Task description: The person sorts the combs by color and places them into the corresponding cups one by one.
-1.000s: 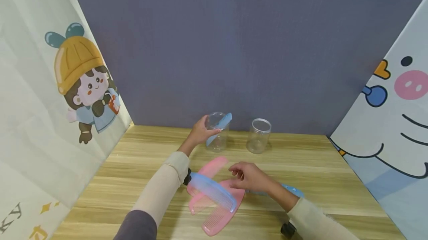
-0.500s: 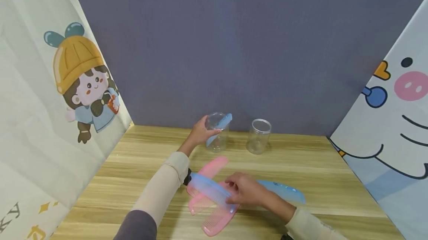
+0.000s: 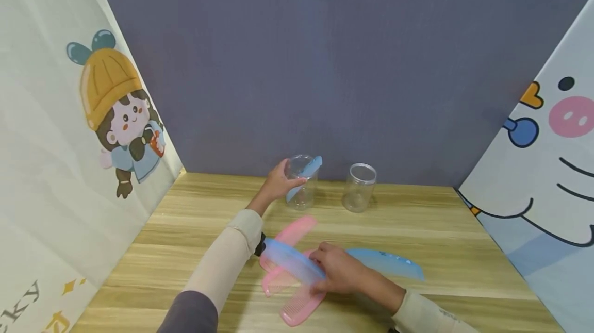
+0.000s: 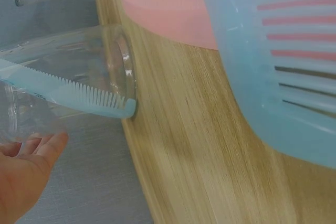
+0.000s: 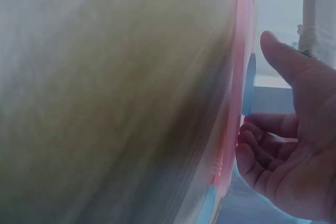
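Observation:
My left hand [image 3: 278, 182] holds the upper left side of a clear plastic jar [image 3: 303, 202] at the back, thumb across its front. Slanting inside that jar is a blue comb [image 3: 312, 167], one end above the rim; the left wrist view shows its teeth [image 4: 79, 90]. My right hand [image 3: 342, 271] grips the right end of a blue-purple comb [image 3: 289, 260] lying across the pile. In the right wrist view its thumb stands apart from the curled fingers [image 5: 252, 169]. Beneath lie pink combs [image 3: 299, 227], partly covered by the blue-purple comb and hand.
A second clear jar [image 3: 360, 191] stands upright right of the first. Another blue comb [image 3: 387, 261] lies right of the pile, partly behind the right hand. The wooden table [image 3: 195, 214] meets a grey back panel [image 3: 297, 65] and printed side panels [image 3: 515, 178].
My right hand has moved down and slightly left onto the blue-purple comb's end, uncovering more of the blue comb at right. The left hand and jar stay in place.

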